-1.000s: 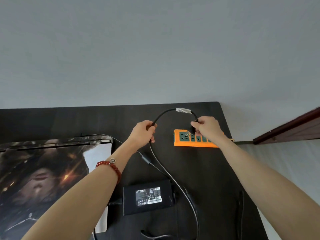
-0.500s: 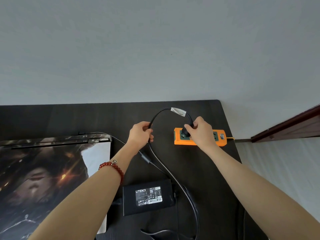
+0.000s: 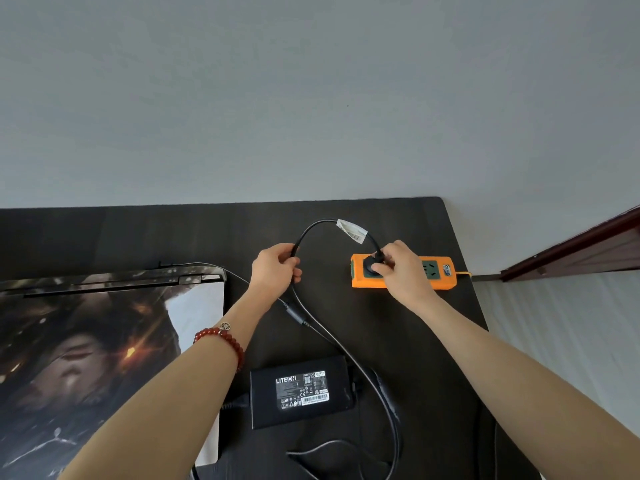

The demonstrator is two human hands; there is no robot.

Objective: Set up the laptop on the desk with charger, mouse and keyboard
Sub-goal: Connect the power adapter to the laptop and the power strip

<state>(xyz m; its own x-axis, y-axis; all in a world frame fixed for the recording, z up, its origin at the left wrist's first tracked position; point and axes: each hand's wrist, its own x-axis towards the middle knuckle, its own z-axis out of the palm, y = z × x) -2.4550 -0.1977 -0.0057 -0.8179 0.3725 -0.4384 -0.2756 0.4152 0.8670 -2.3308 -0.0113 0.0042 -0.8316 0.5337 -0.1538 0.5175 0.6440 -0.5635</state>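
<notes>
An orange power strip lies at the back right of the dark desk. My right hand pinches the black plug of the charger cable, which sits on the strip's leftmost socket. My left hand grips the black cable a little further along, where it arcs up with a white tag. The black charger brick lies label up near the front. The closed laptop with a printed skin sits at the left, a thin cable running from its back corner.
A large printed mat or laptop skin covers the desk's left side. Loose cable loops lie by the brick. The desk's right edge meets pale bedding or floor, with a dark wooden rail beyond. A grey wall stands behind.
My right hand has carried the plug leftward along the power strip, from its right sockets to the leftmost one. My left hand kept hold of the cable and shifted slightly.
</notes>
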